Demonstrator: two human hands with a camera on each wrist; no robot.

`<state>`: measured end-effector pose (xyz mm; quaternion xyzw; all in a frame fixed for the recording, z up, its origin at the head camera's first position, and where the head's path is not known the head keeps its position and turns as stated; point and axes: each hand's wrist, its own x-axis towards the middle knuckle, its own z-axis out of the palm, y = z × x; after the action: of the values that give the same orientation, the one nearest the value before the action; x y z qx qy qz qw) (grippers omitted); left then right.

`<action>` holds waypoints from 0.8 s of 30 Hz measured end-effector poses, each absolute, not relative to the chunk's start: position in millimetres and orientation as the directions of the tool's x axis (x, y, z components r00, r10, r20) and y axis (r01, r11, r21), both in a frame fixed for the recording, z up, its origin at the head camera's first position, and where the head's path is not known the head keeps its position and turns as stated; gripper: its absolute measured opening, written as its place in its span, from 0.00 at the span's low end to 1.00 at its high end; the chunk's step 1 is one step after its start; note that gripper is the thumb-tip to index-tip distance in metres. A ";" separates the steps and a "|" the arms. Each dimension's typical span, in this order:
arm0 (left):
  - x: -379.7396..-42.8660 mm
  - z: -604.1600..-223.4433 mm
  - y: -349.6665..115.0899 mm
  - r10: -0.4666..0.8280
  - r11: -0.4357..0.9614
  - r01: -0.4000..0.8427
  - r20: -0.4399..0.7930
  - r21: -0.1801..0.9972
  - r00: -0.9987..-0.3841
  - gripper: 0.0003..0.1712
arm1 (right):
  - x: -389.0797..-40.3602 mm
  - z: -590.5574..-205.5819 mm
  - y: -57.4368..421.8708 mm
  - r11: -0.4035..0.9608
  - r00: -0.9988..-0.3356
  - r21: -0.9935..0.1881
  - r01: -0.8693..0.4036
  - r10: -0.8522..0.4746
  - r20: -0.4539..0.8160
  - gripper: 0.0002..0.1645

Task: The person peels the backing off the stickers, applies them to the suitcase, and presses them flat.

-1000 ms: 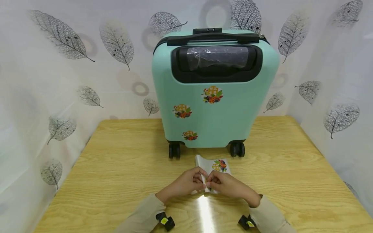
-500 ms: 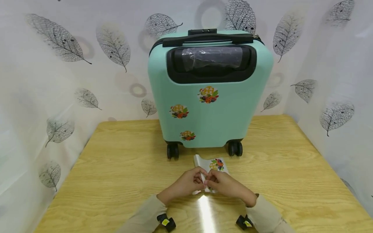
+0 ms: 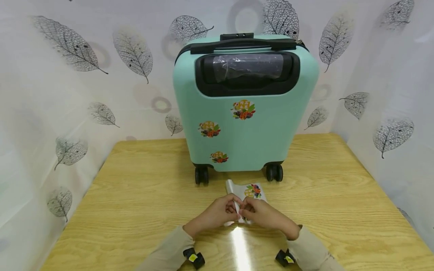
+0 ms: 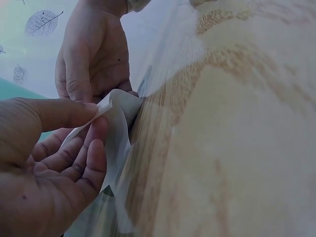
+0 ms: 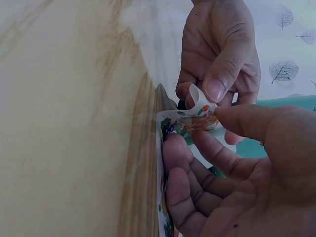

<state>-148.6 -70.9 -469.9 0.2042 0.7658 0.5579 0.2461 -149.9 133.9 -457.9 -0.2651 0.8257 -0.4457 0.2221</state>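
Note:
A white sheet of stickers [image 3: 240,189] with colourful fruit prints lies on the table below the suitcase, its left part curled up. My left hand [image 3: 218,211] pinches the curled backing between thumb and forefinger. In the left wrist view the plain white side of the sheet [image 4: 120,111] bends upward. Close beside it, my right hand [image 3: 263,214] has thumb and forefinger at a fruit sticker [image 5: 200,122] on the fold, pinching its edge. Whether that sticker's edge is lifted from the backing cannot be made out. The fingertips of both hands nearly meet.
A mint-green suitcase [image 3: 261,131] stands upright on wheels behind the sheet, bearing three fruit stickers, one of them high in the middle [image 3: 243,109]. The wooden table [image 3: 145,180] extends to both sides. A leaf-patterned curtain [image 3: 135,101] hangs behind.
The head view has shifted slightly. Both hands stay at the fold of the sticker sheet, with only small finger movements.

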 end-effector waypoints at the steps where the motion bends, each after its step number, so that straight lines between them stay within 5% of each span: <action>1: -148.7 -470.1 -70.7 0.585 0.297 0.042 -0.148 0.954 -0.797 0.17 | -149.8 -457.9 133.8 0.461 -0.760 -0.853 -0.244 -0.637 -0.127 0.09; 24: -149.7 -471.7 -74.7 0.580 0.327 0.143 -0.079 0.934 -0.810 0.18 | -149.4 -462.6 132.6 0.468 -0.769 -0.845 -0.259 -0.629 -0.113 0.07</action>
<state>-149.7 -74.7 -471.7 0.2294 0.7883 0.5328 0.2054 -149.4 132.6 -462.6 -0.2673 0.8306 -0.4411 0.2098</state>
